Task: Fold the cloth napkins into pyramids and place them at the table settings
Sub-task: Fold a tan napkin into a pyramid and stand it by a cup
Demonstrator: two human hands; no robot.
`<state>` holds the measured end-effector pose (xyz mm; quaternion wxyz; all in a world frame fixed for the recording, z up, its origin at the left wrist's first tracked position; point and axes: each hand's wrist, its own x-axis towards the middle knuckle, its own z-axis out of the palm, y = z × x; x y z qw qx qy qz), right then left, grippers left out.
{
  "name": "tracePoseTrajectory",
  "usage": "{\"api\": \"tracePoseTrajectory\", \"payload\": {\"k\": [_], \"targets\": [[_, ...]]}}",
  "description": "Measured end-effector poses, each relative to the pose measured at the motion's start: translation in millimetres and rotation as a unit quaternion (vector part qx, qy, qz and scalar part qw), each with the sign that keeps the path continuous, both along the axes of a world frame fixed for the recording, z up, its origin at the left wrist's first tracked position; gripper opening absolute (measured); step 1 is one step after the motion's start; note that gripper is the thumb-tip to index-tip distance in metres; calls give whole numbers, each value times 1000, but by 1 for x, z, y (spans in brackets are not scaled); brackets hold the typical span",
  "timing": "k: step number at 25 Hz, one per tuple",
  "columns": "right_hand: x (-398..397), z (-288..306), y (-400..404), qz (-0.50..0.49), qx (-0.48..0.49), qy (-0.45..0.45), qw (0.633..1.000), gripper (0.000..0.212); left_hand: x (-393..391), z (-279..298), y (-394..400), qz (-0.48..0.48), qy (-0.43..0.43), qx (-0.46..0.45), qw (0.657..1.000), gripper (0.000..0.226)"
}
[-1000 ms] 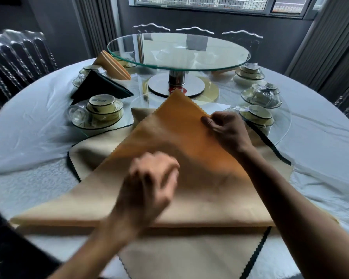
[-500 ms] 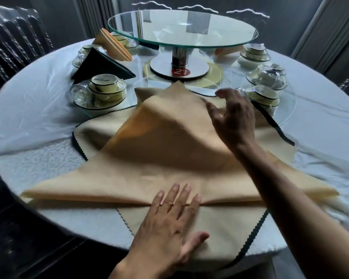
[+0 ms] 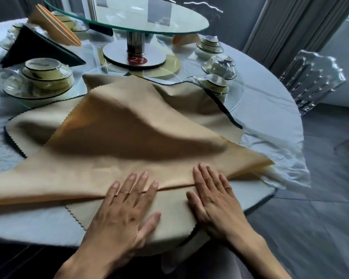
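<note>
- On the far left of the bench (image 3: 12, 224), a dark folded pyramid (image 3: 34, 49) and an orange folded pyramid (image 3: 54, 27) are already stood beside the cups and saucers (image 3: 42, 71); they can be taken as the model for the shape wanted.
- The tan napkin (image 3: 129, 137), folded into a broad triangle, is spread across the near part of the bench on top of other unfolded napkins (image 3: 28, 125), with its long folded edge towards the person.
- The left hand (image 3: 127, 206) is laid flat, fingers straight and spread, across the middle of that folded edge; nothing is gripped.
- The right hand (image 3: 214, 198) is laid flat just beside it, fingers straight and close together, also pressing the fold.
- The crease would best be set by sliding the two hands apart along the edge towards the tips, with even pressure.
- The raised hump in the middle of the cloth should be smoothed flat first, or the layers may not line up.
- The right tip lies at the bench's rim and could slip off if it is dragged.
</note>
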<state>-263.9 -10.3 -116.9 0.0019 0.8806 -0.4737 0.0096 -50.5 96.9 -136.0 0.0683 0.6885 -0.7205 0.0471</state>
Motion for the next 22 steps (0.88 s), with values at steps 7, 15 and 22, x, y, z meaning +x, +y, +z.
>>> {"api": "tracePoseTrajectory", "payload": {"k": [7, 15, 22], "targets": [[-92, 18, -33, -169, 63, 22, 983, 110, 3, -1, 0, 2, -5, 21, 1000, 69], [47, -1, 26, 78, -44, -115, 989, 70, -2, 8, 1, 16, 4, 29, 999, 63], [53, -16, 29, 101, -49, -88, 990, 72, 4, 14, 4, 17, 8, 67, 998, 67]]}}
